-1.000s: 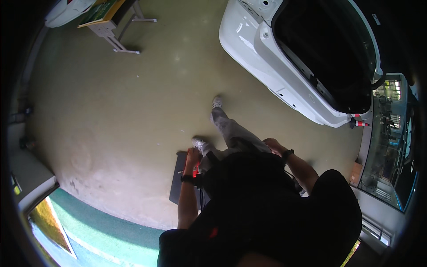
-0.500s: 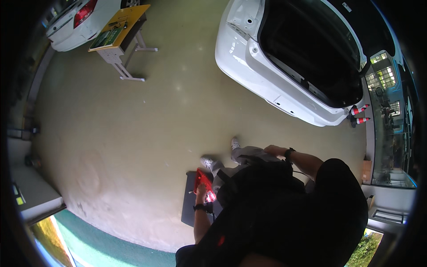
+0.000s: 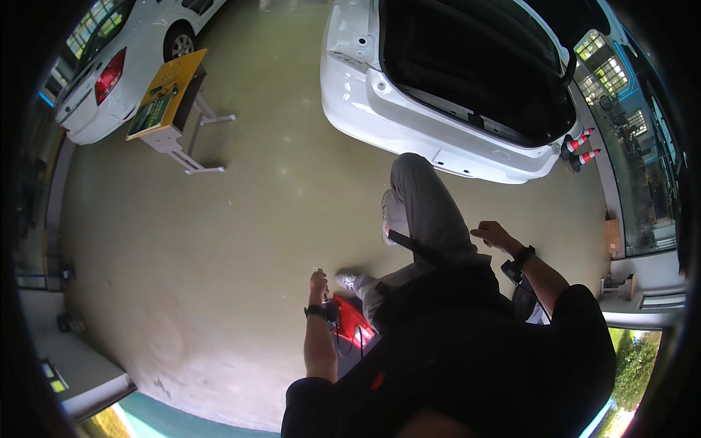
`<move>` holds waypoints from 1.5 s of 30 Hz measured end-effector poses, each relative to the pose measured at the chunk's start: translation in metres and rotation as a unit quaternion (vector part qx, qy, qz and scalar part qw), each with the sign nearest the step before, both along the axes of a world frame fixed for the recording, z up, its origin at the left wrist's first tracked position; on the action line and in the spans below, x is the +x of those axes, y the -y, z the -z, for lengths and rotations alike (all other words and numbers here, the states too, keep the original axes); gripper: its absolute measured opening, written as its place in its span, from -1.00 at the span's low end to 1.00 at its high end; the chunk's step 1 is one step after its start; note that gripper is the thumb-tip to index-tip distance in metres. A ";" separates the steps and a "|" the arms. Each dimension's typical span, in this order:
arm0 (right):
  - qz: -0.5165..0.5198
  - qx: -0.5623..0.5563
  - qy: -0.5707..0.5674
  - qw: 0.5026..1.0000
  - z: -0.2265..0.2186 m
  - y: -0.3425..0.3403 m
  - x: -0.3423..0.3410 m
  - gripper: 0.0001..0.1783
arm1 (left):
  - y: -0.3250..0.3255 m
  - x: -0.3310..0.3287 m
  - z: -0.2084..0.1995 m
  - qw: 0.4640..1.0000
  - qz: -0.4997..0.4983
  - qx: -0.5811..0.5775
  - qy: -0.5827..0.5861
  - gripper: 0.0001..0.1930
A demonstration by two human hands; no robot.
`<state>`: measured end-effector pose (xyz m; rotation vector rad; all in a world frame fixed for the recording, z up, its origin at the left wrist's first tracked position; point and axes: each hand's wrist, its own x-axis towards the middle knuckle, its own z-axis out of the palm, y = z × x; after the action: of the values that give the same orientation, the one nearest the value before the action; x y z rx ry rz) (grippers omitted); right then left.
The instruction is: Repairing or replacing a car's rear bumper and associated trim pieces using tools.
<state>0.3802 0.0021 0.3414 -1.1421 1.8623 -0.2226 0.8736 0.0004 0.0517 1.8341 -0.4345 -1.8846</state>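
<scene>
My left hand (image 3: 318,285) is closed, its fingers pinched round a small pale piece (image 3: 316,270) that sticks out past the fingertips, too small to name. Just behind that wrist, beside my left leg, a red tail light (image 3: 350,320) with a clear section lies on a dark grey mat (image 3: 346,352). Part of the light is hidden by my body and a black cable. My right hand (image 3: 495,234) hangs out to the right of my raised right leg. Its fingers are curled, and nothing shows in them.
Ahead stands a white car (image 3: 409,124) with its trunk open. To the left, a yellow-topped table (image 3: 182,73) holds a green book and small tools, next to another white car (image 3: 95,95). Red-and-white cones (image 3: 584,158) stand by the glass wall at right.
My left hand has moved forward, away from the tail light, with the small piece in it. My right leg has stepped forward and my right hand has swung out to the right.
</scene>
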 end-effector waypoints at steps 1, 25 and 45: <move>0.009 0.002 -0.010 1.000 -0.005 0.007 -0.008 -0.61 | 0.015 0.001 0.000 1.000 0.002 0.000 0.003 -0.66; -0.109 0.123 -0.035 0.986 0.157 -0.053 -0.076 -0.67 | -0.042 -0.018 0.014 0.996 -0.066 0.054 -0.003 -0.64; -0.041 -0.323 0.130 0.936 0.060 0.220 0.149 -0.74 | 0.012 0.003 -0.054 0.996 0.084 -0.017 0.025 -0.69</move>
<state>0.5289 -0.2181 0.2813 -1.5331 1.5338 -0.9464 0.8769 -0.0118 0.1057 1.8776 -0.6540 -1.9295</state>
